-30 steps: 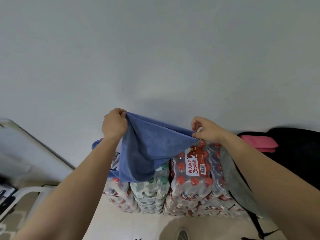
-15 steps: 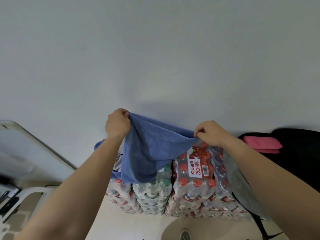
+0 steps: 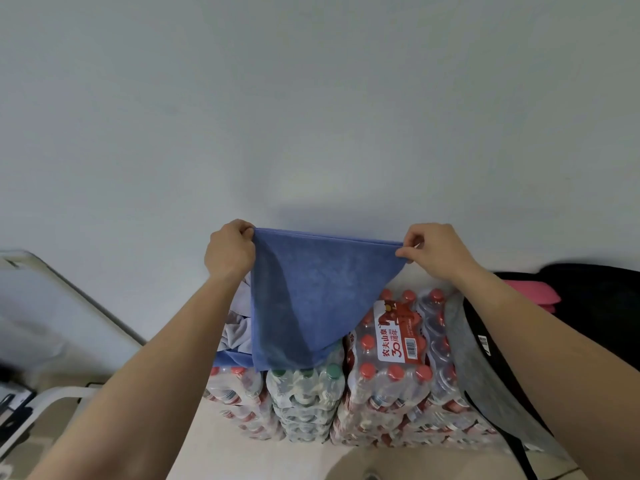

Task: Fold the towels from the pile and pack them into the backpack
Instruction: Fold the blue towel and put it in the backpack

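A blue towel (image 3: 311, 289) hangs in the air in front of the wall, its top edge pulled straight. My left hand (image 3: 228, 252) pinches its left corner and my right hand (image 3: 436, 251) pinches its right corner. The lower part of the towel droops to a point over the bottle packs. Behind my left forearm lies the towel pile (image 3: 239, 327), pale grey and blue cloth on top of the packs. The black backpack (image 3: 588, 306) sits at the right, open, with a pink folded towel (image 3: 533, 292) inside and a grey lining (image 3: 478, 368) showing.
Shrink-wrapped packs of water bottles (image 3: 388, 386) are stacked against the white wall and serve as the work surface. A white chair frame (image 3: 45, 403) and a slanted white panel (image 3: 69, 299) stand at the left. Beige floor lies below.
Both hands have pulled apart and stretched the towel's top edge taut; the bunched blue cloth now hangs flat between them.
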### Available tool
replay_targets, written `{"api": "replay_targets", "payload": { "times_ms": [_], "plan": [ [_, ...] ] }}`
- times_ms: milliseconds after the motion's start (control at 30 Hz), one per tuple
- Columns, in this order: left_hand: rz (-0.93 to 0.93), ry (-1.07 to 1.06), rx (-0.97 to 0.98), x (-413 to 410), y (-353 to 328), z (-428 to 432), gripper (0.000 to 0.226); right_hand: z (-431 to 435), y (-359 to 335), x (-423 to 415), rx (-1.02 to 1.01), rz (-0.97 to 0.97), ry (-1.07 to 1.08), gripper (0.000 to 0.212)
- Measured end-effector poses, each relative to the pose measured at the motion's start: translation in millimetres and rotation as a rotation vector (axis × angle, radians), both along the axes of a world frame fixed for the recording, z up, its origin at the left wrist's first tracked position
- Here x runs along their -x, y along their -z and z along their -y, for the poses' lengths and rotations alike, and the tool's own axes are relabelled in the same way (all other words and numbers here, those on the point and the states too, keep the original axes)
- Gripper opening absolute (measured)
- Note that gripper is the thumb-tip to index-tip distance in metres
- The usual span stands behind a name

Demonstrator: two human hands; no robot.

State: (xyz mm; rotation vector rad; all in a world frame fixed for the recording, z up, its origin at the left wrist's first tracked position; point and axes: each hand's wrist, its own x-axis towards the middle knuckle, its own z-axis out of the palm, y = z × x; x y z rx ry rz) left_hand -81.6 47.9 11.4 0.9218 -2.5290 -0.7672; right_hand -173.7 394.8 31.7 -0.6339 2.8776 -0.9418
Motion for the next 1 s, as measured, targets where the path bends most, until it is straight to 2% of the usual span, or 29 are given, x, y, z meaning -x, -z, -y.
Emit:
{"api": "replay_targets", "payload": {
  "times_ms": [133, 233, 367, 500, 833, 900, 1000],
  "plan": [
    [-0.123, 0.064, -0.011, 0.5, -19.0, 2.2, 0.024, -1.9, -20.8, 5.4, 0.081, -0.05, 0.063, 0.015],
    [-0.233, 0.121, -0.015, 0.6, -43.4, 1.1, 0.025, -2.0, -49.9, 9.9, 0.041, -0.169, 0.058, 0.021],
    [-0.339, 0.158, -0.089, 2.5, -76.3, -6.1, 0.025, 8.7, -85.6, 3.8, 0.126, -0.326, 0.095, 0.008],
    [-0.291, 0.242, -0.144, 0.7, -80.7, -8.1, 0.025, 11.1, -88.1, -13.0, 0.142, -0.243, 0.179, 0.008],
    [-0.267, 0.349, -0.092, -5.9, -47.4, -19.7, 0.022, -12.1, -56.7, -35.8, 0.191, -0.19, 0.291, 0.009],
    [-0.213, 0.352, -0.083, 0.5, -32.8, -22.8, 0.021, -17.2, -41.4, -28.4, 0.129, -0.148, 0.323, 0.01],
    [-0.077, 0.35, -0.061, 14.0, -0.1, -29.5, 0.022, -24.6, -5.5, -13.5, -0.103, -0.089, 0.365, 0.015]
  ]
}}
